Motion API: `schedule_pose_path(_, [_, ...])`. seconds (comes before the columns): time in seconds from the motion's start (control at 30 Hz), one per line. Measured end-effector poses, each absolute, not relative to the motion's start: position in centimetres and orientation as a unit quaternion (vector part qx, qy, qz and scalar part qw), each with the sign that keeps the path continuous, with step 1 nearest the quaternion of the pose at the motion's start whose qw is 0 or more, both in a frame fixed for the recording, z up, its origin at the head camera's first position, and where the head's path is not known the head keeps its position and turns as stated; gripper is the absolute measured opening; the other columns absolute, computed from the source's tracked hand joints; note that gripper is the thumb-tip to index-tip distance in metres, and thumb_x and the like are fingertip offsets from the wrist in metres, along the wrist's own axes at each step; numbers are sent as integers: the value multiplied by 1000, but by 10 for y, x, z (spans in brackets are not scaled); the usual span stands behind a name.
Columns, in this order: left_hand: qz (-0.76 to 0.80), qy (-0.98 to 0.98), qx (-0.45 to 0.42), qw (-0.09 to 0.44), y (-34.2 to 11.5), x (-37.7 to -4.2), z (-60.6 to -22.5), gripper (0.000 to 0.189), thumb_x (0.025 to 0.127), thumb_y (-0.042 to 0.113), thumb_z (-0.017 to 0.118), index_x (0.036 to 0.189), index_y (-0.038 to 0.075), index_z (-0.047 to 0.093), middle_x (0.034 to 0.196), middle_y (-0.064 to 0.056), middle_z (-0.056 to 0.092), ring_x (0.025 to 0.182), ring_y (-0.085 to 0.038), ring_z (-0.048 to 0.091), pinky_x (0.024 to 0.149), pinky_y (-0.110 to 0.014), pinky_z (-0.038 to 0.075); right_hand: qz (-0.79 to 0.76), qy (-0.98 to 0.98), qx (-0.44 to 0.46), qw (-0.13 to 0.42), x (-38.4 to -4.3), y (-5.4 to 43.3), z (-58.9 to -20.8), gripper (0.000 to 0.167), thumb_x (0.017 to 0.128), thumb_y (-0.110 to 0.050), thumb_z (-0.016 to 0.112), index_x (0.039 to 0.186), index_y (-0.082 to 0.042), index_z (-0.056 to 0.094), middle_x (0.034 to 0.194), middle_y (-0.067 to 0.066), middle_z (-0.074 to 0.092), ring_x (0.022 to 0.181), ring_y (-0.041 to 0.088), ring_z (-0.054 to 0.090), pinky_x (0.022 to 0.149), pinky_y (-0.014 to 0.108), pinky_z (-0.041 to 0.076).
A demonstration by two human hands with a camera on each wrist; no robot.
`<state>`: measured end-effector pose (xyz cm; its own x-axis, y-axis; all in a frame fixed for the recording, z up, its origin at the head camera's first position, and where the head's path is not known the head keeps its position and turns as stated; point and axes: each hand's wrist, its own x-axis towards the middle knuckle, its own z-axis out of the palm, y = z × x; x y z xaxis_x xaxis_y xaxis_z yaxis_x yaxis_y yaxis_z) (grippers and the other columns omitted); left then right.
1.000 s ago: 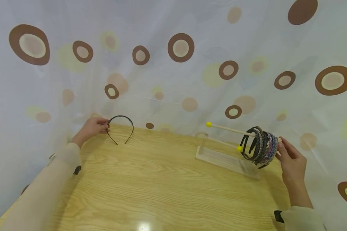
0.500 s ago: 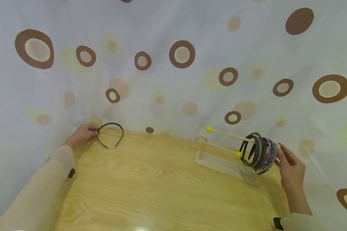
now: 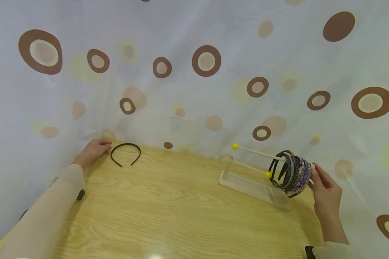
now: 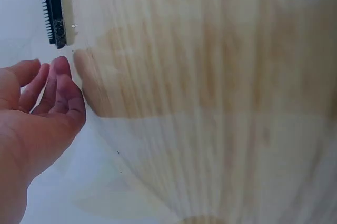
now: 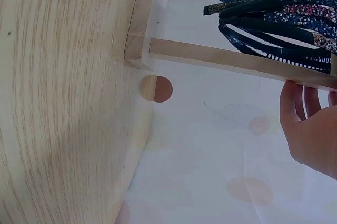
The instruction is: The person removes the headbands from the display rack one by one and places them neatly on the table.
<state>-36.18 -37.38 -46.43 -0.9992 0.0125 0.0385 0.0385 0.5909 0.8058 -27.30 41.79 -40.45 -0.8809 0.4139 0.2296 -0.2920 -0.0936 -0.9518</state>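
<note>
A black toothed headband [image 3: 126,144] lies on the table at the back left. My left hand [image 3: 94,151] rests just to its left, fingers loosely bent and holding nothing; a small gap shows between fingertips and headband [image 4: 55,11] in the left wrist view. On the right, my right hand [image 3: 327,192] grips the upright post [image 5: 210,58] of a wooden headband stand [image 3: 253,190]. Several glittery headbands [image 3: 299,174] hang bunched on its upper rod, close to that hand. Part of the right fingers is hidden behind the post.
The stand's rods point left, with yellow balls [image 3: 235,146] at their ends. A white curtain [image 3: 181,90] with brown and yellow circles hangs behind the wood-grained table [image 3: 168,212] and along both its sides.
My left hand has carried the black headband left, set it down and let go of it. The right hand keeps its grip on the stand. The head view has shifted slightly.
</note>
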Motion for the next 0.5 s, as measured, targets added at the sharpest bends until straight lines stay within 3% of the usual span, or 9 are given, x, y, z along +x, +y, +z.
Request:
schedule_pose_path(0.2, [-434,-899,-40,34,-359,-359,-450,47,111,24,46,145,-8,49,136,-30,55,114,-41,61,98,-52,45,750,-612,-52,245,-274,417,-403,45,96,-17,72,139,-8,64,129,-3,67,107,6,66,81,18,53])
schedule_pose_path(0.5, [-451,-883,-112,66,-303,-352,-424,43,110,27,50,143,0,55,130,-25,61,111,-41,63,97,-56,46,772,-589,-36,238,-273,415,-401,45,97,-11,70,140,-4,62,127,-1,67,105,9,67,81,21,54])
